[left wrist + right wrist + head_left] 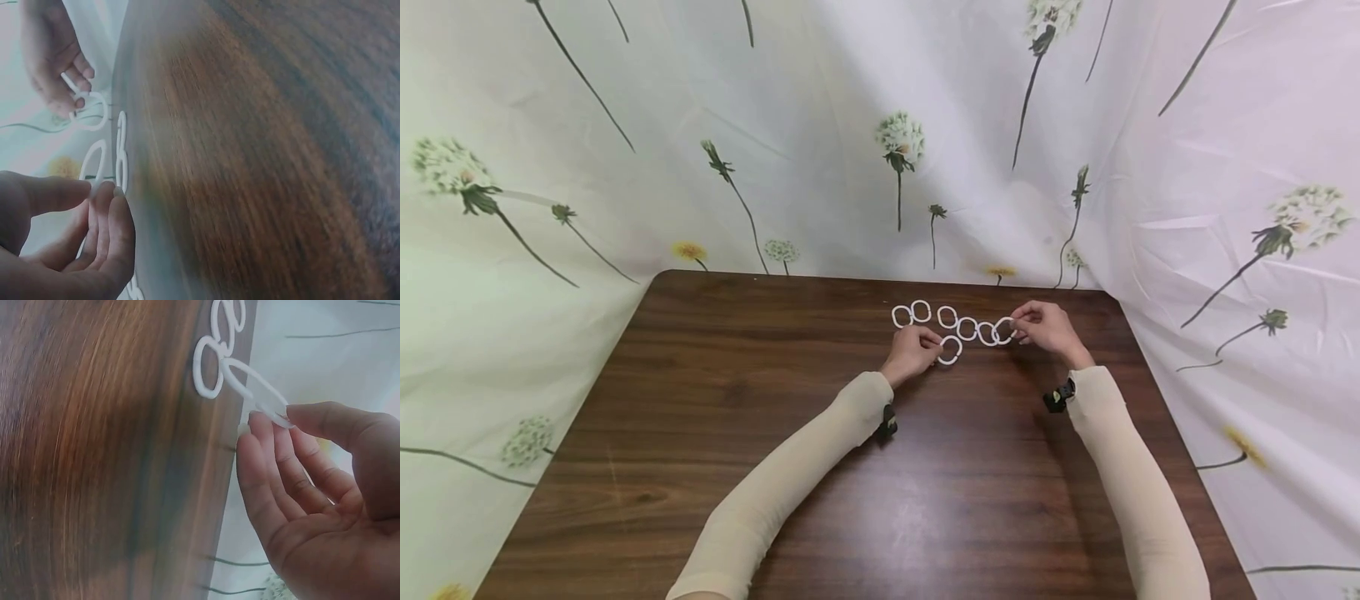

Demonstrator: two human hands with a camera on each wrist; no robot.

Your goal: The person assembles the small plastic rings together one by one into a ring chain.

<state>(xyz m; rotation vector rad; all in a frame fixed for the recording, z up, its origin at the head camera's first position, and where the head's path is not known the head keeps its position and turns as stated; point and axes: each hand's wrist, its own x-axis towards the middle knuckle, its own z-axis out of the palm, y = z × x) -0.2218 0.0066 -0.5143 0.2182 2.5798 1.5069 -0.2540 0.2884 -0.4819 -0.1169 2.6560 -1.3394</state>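
Between thumb and fingertips, my left hand [912,352] pinches a white oval ring with a gap in its side, a C-shaped link [951,337]. My right hand [1047,327] pinches another white C-shaped link [265,381], tilted up from the table. The lower end of that link meets a neighbouring link [196,367] lying flat; whether they are hooked together I cannot tell. A few more links, one of them a middle link [967,318], run leftward in a row. Two links, including the leftmost link [893,317], lie just behind my left hand.
The brown wooden table [715,433] ends close behind the links at its back edge. A white curtain with dandelion prints [820,150] hangs behind and at the sides. Dark wrist cameras sit on both sleeves, one being the right wrist camera [1056,400].
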